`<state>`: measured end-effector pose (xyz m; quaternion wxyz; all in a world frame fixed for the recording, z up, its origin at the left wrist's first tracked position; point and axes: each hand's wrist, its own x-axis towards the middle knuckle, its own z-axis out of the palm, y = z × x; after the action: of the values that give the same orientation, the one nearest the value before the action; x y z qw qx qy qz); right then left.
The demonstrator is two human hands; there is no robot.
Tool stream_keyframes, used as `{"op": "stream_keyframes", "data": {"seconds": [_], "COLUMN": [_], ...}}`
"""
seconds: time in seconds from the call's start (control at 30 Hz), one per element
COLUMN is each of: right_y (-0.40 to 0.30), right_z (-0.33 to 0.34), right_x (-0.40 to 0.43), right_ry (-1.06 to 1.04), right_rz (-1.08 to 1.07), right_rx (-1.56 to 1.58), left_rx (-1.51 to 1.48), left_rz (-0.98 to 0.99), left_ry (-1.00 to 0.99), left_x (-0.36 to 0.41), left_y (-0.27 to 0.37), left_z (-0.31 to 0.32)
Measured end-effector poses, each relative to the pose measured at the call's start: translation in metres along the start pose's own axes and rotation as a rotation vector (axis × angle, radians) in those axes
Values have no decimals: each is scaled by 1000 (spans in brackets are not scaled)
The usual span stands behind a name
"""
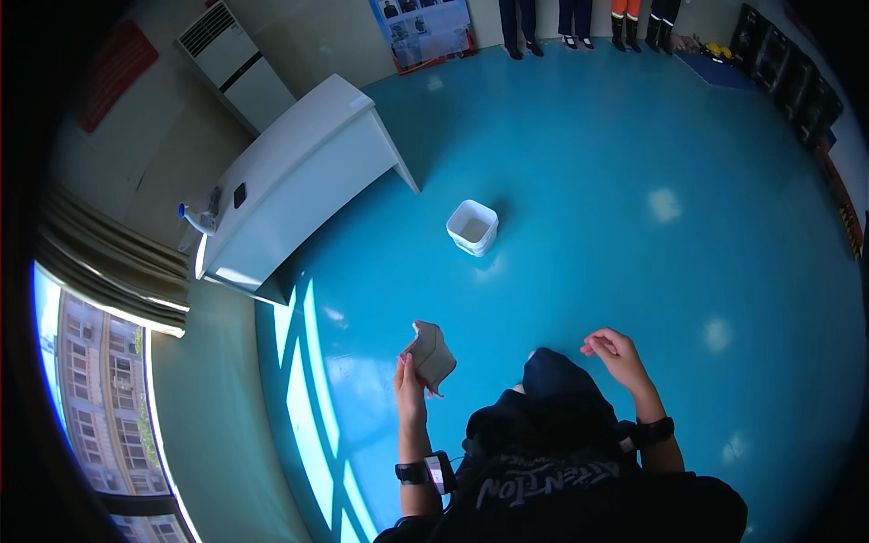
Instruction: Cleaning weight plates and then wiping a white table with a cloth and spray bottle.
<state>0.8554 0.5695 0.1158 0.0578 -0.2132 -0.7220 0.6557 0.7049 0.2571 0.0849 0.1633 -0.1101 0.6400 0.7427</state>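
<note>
My left hand [409, 390] pinches a folded, pale grey-pink cloth [431, 353] by its lower left edge, holding it up over the floor. The cloth's upper part stands free of the fingers. Out to the right of my body, my right hand [616, 354] hangs in the air with bent fingers. I see nothing in it, though the palm side is partly hidden. A white square plastic bucket [483, 246] stands upright on the floor ahead, apart from both hands. Its inside looks pale, and what it holds is hard to tell.
A white desk [292, 156] stands at the left, bearing a black phone [239, 195] and a white bottle with a blue cap [200, 220]. Behind it is a floor-standing air conditioner [237, 68]. Several mannequin-like legs [519, 27] line the far wall; black cases [781, 68] stand right.
</note>
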Motion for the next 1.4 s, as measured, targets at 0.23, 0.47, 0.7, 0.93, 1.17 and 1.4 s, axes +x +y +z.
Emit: {"op": "stream_keyframes", "data": {"seconds": [0.23,0.47,0.7,0.93,1.17,1.4], "right_y": [18,-17,-14,-11,9,85], "right_z": [-9,9,4,-18,-29,-47], "right_x": [113,242,294,344,385,384], "right_ry": [-23,-92,-126,-37,22,129], "right_rz": [96,18,150,281,428,688], "right_rx": [-31,-59,-137,-105,-112,-169], "left_rx": [45,97,50,15,82,673], "left_rz": [38,-4,-171,-328,-532,-448], "left_ry": [114,210,142,22,32,5], "left_x": [95,165,254,378,504,584], "left_y": [49,83,81,47,-66,-191], "left_z": [21,43,64,107,137,156]}}
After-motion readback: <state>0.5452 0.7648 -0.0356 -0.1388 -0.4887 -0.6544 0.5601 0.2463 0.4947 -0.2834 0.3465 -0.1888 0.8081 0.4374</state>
